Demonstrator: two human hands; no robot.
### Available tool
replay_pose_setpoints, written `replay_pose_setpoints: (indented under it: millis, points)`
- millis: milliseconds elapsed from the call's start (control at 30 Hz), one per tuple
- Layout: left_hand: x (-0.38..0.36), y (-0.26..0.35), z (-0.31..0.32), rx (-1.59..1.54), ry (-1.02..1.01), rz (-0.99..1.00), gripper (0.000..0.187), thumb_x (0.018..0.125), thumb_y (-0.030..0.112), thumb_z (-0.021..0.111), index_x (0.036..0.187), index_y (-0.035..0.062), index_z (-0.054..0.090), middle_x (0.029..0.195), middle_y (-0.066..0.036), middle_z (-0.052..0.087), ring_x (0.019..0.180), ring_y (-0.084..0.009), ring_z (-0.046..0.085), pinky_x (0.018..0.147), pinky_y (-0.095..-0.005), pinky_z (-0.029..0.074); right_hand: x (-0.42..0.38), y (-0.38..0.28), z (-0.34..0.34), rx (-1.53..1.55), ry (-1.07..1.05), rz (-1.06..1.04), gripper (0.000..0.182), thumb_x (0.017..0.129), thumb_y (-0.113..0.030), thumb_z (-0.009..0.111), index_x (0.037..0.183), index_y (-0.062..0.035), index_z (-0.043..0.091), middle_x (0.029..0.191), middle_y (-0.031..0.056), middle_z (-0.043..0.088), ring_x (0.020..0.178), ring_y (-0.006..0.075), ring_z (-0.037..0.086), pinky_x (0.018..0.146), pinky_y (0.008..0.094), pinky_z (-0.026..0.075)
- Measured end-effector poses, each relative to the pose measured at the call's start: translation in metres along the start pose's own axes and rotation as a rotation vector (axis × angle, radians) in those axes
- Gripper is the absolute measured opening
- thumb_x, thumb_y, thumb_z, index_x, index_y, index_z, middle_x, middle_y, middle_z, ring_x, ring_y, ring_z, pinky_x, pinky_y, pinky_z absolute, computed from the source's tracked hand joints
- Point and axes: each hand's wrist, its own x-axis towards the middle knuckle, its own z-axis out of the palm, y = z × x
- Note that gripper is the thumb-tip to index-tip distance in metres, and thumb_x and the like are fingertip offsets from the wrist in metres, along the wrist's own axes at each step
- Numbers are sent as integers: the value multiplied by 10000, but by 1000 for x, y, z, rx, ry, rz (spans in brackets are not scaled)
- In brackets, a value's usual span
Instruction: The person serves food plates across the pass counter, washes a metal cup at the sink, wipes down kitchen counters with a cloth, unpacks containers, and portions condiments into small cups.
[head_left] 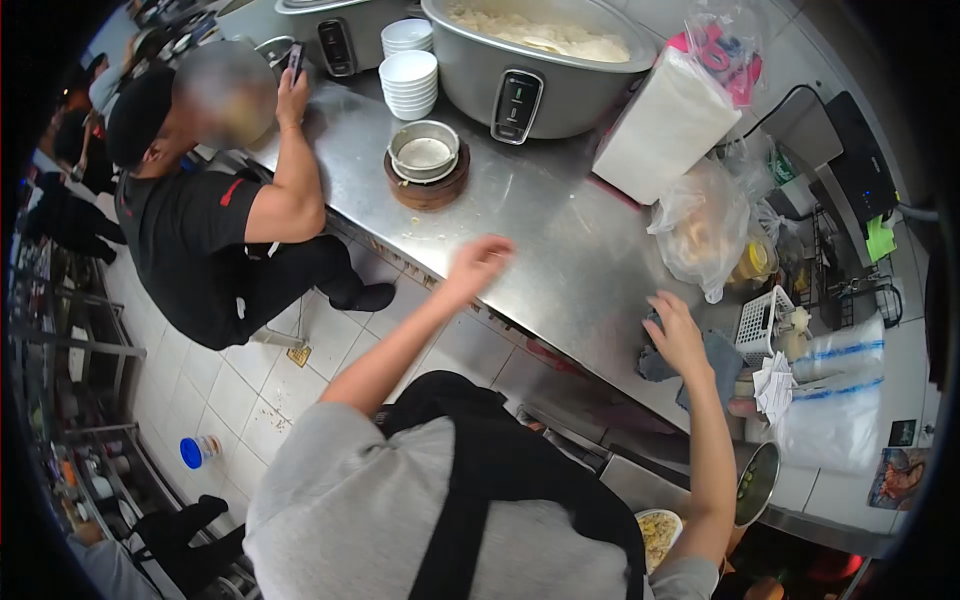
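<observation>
Right hand [678, 332], fingers spread and slightly bent, is open at the blue-grey cloth [655, 364], contact indeterminable; left hand [482, 265], blurred and loosely curled, extends over the counter [540, 225], grip unclear.

- Two hands of the wearer: left hand [482, 268], right hand [680, 335].
- Two rice cookers [575, 95] with visible control panels, far side.
- Two stacks of white bowls [409, 82]; bowls per stack too overlapped to count surely.
- One round wooden base [430, 192], left of centre.
- One steel counter [550, 230] along the middle.
- One white rectangular package [665, 125], far right.
- One white plastic basket [762, 325], right.
- Blue-grey cloth [718, 365], one or two pieces, unclear, right.
- One smartphone [296, 60], far left.
- One blue-lidded tub [200, 451] on the floor, left.
</observation>
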Motion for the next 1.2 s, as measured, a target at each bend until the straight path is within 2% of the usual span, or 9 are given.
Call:
replay_pose_setpoints:
  millis: [167,467,533,700,833,900,1033,1100,1200]
  points:
    - [-71,42,-92,73,323,-188,268,864,197,547,1094,60,542,965,-6,587,820,-85,542,687,-225,439,91,-32,20,210,31,-112,317,767,-133,597,1057,-13,546,1093,174,540,987,321,529,836,378,424]
    - [-128,89,-115,8,154,-167,309,850,164,562,1123,19,540,979,-45,606,819,-77,535,680,-227,435,318,-122,-75,298,439,-321,203,777,-101,539,942,-11,616,1000,203,590,839,341,604,705,375,473]
    - [-113,91,-129,49,143,-110,295,858,106,541,1141,26,519,1030,-34,594,882,-97,556,749,-234,437,366,-142,-94,-180,327,-27,235,770,-128,539,976,-51,622,1062,185,585,917,329,597,750,380,478]
    - [-52,113,-164,161,115,-34,298,853,108,542,1140,27,531,1000,-28,610,805,-58,518,697,-217,432,461,-92,-57,-374,176,5,217,663,-51,565,863,2,633,920,226,612,893,356,595,751,421,479]
    - [5,136,-194,237,83,89,293,854,162,549,1106,14,548,944,-77,634,811,-113,579,688,-265,473,473,-96,-72,-590,-39,110,267,726,-75,536,978,-24,607,1004,182,610,949,336,586,792,416,475]
    - [55,146,-200,115,5,130,282,875,151,531,1115,4,542,991,-50,615,863,-94,575,700,-238,457,474,-65,-75,-318,405,74,223,682,-41,515,866,49,605,783,234,610,789,321,617,668,405,496]
    - [142,166,-172,-197,-246,111,311,884,137,523,1149,-24,503,1029,-93,602,918,-138,583,789,-257,474,449,-91,-86,752,400,147,199,822,-58,484,993,24,544,871,142,621,690,214,608,642,336,494]
    - [196,159,-146,-7,-39,470,338,875,137,523,1174,-17,482,1042,-119,597,920,-158,592,791,-279,481,437,-132,-74,1224,556,-71,197,868,-65,459,1029,36,511,836,88,601,678,124,580,603,259,483]
    - [224,197,-131,-44,169,535,327,850,149,548,1115,-40,512,929,-139,616,823,-159,608,730,-289,488,438,-192,-64,1432,650,-238,200,870,-62,475,1037,44,504,911,127,615,687,118,582,608,234,479]
